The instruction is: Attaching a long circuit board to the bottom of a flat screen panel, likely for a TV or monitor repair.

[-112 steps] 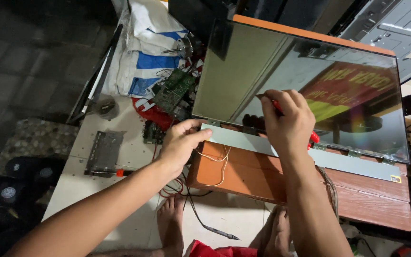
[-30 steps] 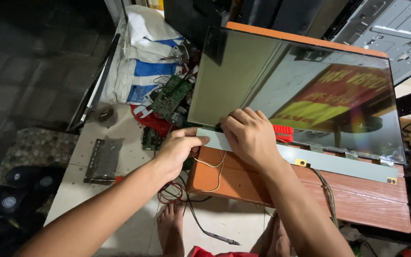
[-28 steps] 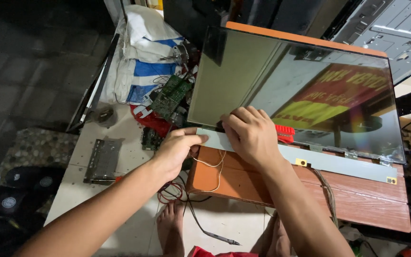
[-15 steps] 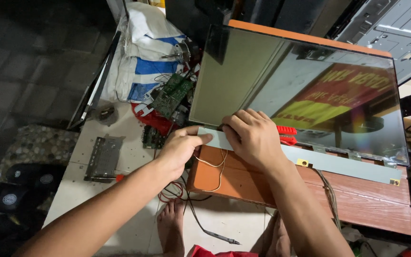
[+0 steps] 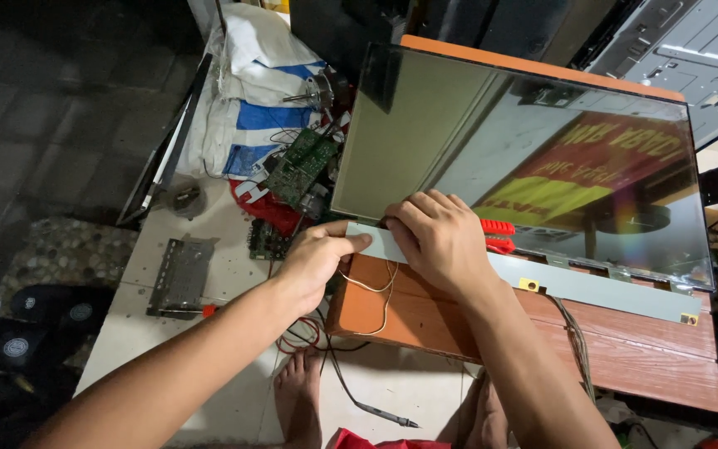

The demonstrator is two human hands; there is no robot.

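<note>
Hands are working at the lower left corner of a large display panel [image 5: 542, 166] lying on an orange-brown wooden table [image 5: 625, 357]

Going left to right: a perforated metal plate [image 5: 178, 274] is lying on the pale floor, green circuit boards [image 5: 299, 166] are resting beside a white and blue sack [image 5: 251, 108], and the left hand [image 5: 317, 262] is pinching the end of the pale grey metal strip [image 5: 592, 287] between thumb and curled fingers; the right hand [image 5: 438, 241] is pressing down just beside it, fingers bent and closed over the strip at the panel's edge, though whether it is gripping anything underneath cannot be told, while a red-handled tool [image 5: 499, 235] is lying touching its far side and thin wires [image 5: 380, 287] are looping beneath
</note>
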